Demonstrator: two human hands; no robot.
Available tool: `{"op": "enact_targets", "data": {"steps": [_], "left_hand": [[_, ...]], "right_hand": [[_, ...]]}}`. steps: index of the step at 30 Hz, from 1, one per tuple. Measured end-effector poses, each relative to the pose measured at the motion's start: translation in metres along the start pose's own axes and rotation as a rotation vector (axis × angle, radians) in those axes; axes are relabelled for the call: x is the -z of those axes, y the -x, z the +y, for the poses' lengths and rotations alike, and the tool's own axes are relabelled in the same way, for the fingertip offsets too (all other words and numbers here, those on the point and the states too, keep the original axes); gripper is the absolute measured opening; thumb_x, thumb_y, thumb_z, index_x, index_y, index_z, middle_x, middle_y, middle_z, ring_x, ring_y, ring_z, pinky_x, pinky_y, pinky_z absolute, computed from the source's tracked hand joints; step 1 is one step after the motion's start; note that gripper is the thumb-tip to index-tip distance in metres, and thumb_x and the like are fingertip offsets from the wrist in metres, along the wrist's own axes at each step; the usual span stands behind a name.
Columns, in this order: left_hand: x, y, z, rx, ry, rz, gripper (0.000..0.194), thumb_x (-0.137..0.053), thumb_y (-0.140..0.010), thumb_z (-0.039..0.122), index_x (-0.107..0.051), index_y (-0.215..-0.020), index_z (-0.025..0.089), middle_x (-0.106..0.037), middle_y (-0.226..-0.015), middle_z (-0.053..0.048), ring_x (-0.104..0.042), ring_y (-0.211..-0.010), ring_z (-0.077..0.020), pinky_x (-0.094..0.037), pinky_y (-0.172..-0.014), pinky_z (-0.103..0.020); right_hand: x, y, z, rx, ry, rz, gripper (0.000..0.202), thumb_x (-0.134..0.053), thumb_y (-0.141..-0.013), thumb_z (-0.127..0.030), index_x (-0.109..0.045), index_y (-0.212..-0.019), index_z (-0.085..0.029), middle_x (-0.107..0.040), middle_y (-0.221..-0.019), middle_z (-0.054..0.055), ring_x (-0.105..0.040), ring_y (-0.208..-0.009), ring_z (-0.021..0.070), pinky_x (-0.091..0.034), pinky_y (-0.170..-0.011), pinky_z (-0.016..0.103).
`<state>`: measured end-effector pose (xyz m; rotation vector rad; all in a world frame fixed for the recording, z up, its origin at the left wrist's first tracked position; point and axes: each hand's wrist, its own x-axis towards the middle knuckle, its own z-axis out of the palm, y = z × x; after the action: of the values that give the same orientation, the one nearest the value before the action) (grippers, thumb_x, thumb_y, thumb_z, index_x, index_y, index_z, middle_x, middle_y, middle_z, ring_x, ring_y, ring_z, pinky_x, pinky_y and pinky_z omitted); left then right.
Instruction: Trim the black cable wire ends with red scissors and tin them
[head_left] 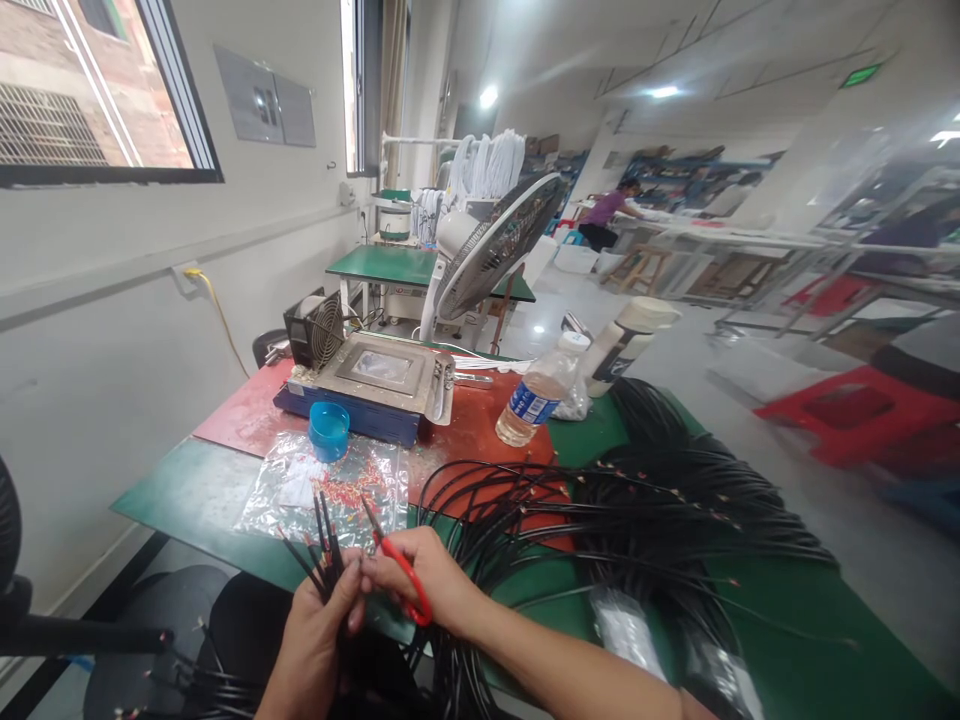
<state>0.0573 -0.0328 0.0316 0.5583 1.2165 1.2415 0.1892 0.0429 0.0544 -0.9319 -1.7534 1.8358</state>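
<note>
My left hand [319,620] is closed around several black cables [325,530], whose stripped ends point up and away from me. In my right hand [435,578] is a pair of red-handled scissors [409,568], blades pointing up and to the left. The right fingertips meet the left thumb beside the cables; what is pinched there is too small to make out. Just beyond both hands lies a clear plastic bag [259,495] with small red and yellow wire scraps [352,490] on it. A large heap of black cables [660,500] spreads over the table to the right.
Behind the bag stand a blue round container [328,432] and a heating device with a metal top [375,385]. A plastic bottle [529,395], a white canister [626,345] and a large fan [495,250] are farther back. A person [607,212] works in the background.
</note>
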Motion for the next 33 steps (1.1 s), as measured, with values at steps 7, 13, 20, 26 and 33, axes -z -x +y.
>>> {"op": "enact_targets", "data": {"steps": [7,13,20,26,33], "left_hand": [[-0.0006,0.0012,0.0000,-0.005,0.028,-0.050,0.032,-0.056,-0.080,0.047,-0.055,-0.066,0.019,-0.039,-0.044,0.007,-0.028,-0.045,-0.0074,-0.021,-0.047,-0.023],[-0.0029,0.0022,0.0031,-0.013,0.068,-0.084,0.032,-0.054,-0.082,0.045,-0.055,-0.064,0.018,-0.038,-0.045,0.006,-0.029,-0.048,-0.0083,-0.025,-0.051,-0.022],[-0.0032,0.0048,0.0038,0.004,0.073,-0.085,0.032,-0.056,-0.080,0.047,-0.056,-0.064,0.018,-0.040,-0.046,0.005,-0.038,-0.052,-0.0106,-0.028,-0.054,-0.023],[-0.0018,0.0011,0.0016,-0.041,0.033,-0.077,0.031,-0.057,-0.080,0.045,-0.058,-0.066,0.018,-0.042,-0.048,0.005,-0.039,-0.052,-0.0106,-0.029,-0.054,-0.024],[-0.0020,0.0013,0.0010,-0.044,0.052,-0.085,0.029,-0.058,-0.079,0.044,-0.060,-0.067,0.018,-0.049,-0.051,0.003,-0.037,-0.049,-0.0090,-0.033,-0.058,-0.025]], "right_hand": [[-0.0025,-0.0016,-0.0042,-0.127,-0.379,-0.059,0.047,-0.067,-0.067,-0.057,-0.057,-0.059,-0.011,-0.043,-0.040,-0.007,-0.036,-0.032,0.0032,-0.025,-0.032,0.016],[-0.0026,-0.0019,-0.0045,-0.165,-0.425,-0.049,0.048,-0.070,-0.065,-0.055,-0.056,-0.055,-0.010,-0.043,-0.038,-0.007,-0.037,-0.029,0.0024,-0.025,-0.030,0.015],[-0.0030,-0.0027,-0.0031,-0.184,-0.466,-0.049,0.052,-0.071,-0.061,-0.060,-0.057,-0.056,-0.010,-0.044,-0.038,-0.006,-0.037,-0.027,0.0031,-0.023,-0.027,0.014],[-0.0030,-0.0026,-0.0033,-0.178,-0.457,-0.065,0.052,-0.070,-0.062,-0.059,-0.057,-0.055,-0.010,-0.043,-0.037,-0.006,-0.036,-0.027,0.0031,-0.023,-0.028,0.015],[-0.0013,-0.0045,0.0023,-0.249,-0.457,-0.112,0.052,-0.068,-0.065,-0.060,-0.060,-0.060,-0.009,-0.044,-0.039,-0.006,-0.037,-0.028,0.0032,-0.023,-0.026,0.014]]}}
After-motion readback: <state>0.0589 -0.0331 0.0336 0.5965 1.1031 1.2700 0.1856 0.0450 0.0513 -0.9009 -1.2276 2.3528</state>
